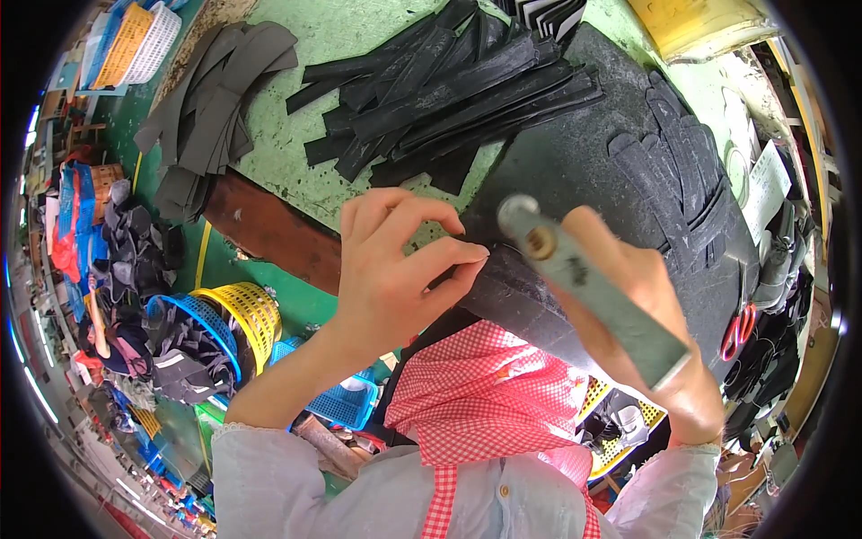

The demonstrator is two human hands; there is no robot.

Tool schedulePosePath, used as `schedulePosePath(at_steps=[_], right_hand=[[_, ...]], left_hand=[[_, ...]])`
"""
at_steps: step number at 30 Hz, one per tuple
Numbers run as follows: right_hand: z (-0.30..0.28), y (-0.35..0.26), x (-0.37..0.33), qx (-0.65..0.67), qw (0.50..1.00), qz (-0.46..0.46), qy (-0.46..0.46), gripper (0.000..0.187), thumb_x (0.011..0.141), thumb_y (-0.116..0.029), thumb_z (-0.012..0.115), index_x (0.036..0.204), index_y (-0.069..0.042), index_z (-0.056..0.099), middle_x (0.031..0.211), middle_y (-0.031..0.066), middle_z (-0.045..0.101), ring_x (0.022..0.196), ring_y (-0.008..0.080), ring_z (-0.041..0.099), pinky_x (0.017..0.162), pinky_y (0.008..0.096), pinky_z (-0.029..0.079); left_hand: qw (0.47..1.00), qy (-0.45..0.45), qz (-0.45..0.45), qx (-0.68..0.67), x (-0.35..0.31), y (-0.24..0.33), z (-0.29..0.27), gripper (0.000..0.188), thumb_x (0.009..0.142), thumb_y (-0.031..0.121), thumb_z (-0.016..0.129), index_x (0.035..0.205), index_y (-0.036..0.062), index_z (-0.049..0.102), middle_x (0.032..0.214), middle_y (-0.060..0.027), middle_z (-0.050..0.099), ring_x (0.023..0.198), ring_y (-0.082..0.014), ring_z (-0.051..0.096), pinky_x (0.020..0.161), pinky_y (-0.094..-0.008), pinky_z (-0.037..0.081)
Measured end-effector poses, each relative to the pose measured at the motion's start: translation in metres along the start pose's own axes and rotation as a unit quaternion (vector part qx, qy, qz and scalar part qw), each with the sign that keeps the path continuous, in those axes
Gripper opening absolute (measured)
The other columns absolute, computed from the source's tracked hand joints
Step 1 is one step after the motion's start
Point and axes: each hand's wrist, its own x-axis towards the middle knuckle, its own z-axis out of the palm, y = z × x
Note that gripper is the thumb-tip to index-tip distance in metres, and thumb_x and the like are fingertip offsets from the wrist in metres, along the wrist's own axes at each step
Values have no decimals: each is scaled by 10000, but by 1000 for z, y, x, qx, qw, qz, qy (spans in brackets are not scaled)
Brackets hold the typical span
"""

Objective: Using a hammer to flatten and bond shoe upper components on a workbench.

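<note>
My left hand is over the near edge of the black work surface, thumb and forefinger closed in a pinch. A dark piece lies by those fingertips; what sits between them is too small to make out. My right hand is wrapped round a hammer, just right of the left fingertips. Its grey metal head has a round striking face and a long flat tail, with the wooden handle's end showing in it. The rest of the handle is hidden. Slight blur covers the right hand.
Black strips are piled on the green tabletop, with more strips on the right. Grey-brown pieces lie stacked at the far left. Red-handled scissors rest at the right edge. Yellow and blue baskets stand below left.
</note>
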Motion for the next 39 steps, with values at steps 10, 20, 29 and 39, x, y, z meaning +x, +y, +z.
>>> schedulePosePath(at_steps=[10, 20, 29, 39], right_hand=[[-2, -8, 7, -72, 993, -11, -88, 261, 907, -54, 657, 1107, -17, 494, 753, 225, 659, 753, 446, 687, 630, 535, 536], [-12, -3, 13, -26, 998, -41, -37, 333, 883, -144, 706, 1106, -20, 492, 744, 226, 649, 763, 473, 691, 651, 535, 544], [-8, -2, 13, -36, 995, -41, -86, 292, 914, -182, 684, 1074, -17, 504, 730, 209, 645, 756, 437, 694, 641, 520, 534], [3, -6, 7, -128, 985, -82, -77, 174, 942, -92, 634, 1047, -30, 511, 702, 174, 677, 665, 376, 715, 598, 492, 560]], left_hand=[[999, -4, -27, 36, -3, 7, -6, 290, 710, 172, 883, 975, 238, 784, 1055, 55, 650, 1067, -250, 569, 945, -442, 385], [998, 16, -48, 23, -14, 11, 3, 264, 677, 120, 904, 908, 217, 821, 1059, 4, 660, 1062, -265, 561, 928, -415, 400], [996, 53, -66, 4, -25, 8, 9, 322, 632, 115, 900, 918, 222, 798, 1092, 35, 666, 1101, -280, 542, 930, -450, 383], [999, -23, 31, 9, -55, 46, 10, 497, 834, 267, 800, 1314, 165, 724, 1325, -27, 639, 1229, -253, 571, 1052, -488, 419]])
